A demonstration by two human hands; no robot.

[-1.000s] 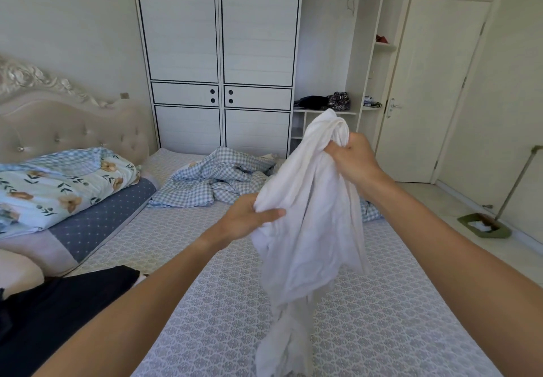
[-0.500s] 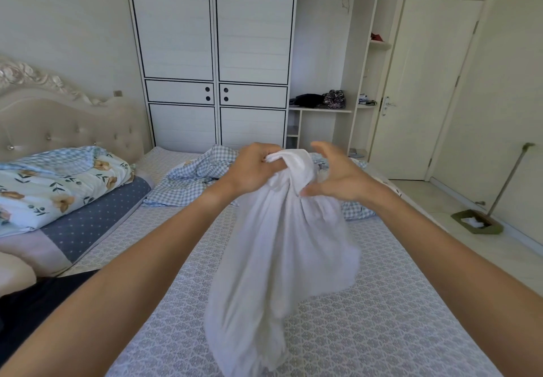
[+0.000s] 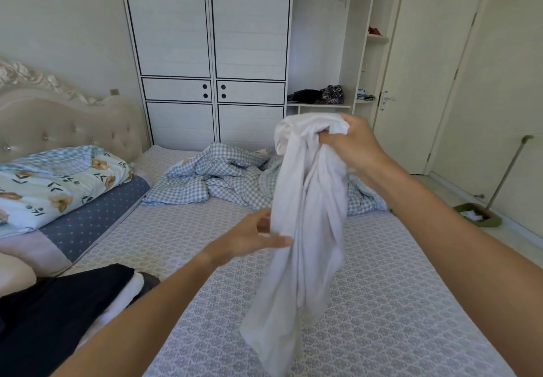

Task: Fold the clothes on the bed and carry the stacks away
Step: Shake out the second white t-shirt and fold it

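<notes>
A white garment (image 3: 308, 224) hangs bunched above the bed (image 3: 382, 303). My right hand (image 3: 351, 144) grips its top end, held high over the far half of the mattress. Lower down, my left hand (image 3: 252, 238) pinches the garment's left edge between thumb and fingers. The cloth's bottom end dangles near the patterned sheet. A crumpled blue checked garment (image 3: 223, 180) lies at the far end of the bed. At the lower left sits a dark garment (image 3: 53, 318) on top of something white.
A floral quilt (image 3: 55, 180) and a headboard (image 3: 73, 124) are at the left. A white wardrobe (image 3: 211, 53) with open shelves holding dark clothes (image 3: 317, 94) stands beyond the bed. A closed door (image 3: 426, 83) and a dustpan (image 3: 476, 215) are at the right.
My right hand has taken the garment's top and lifted it to the right. My left hand has slid down from the top to the cloth's left edge.
</notes>
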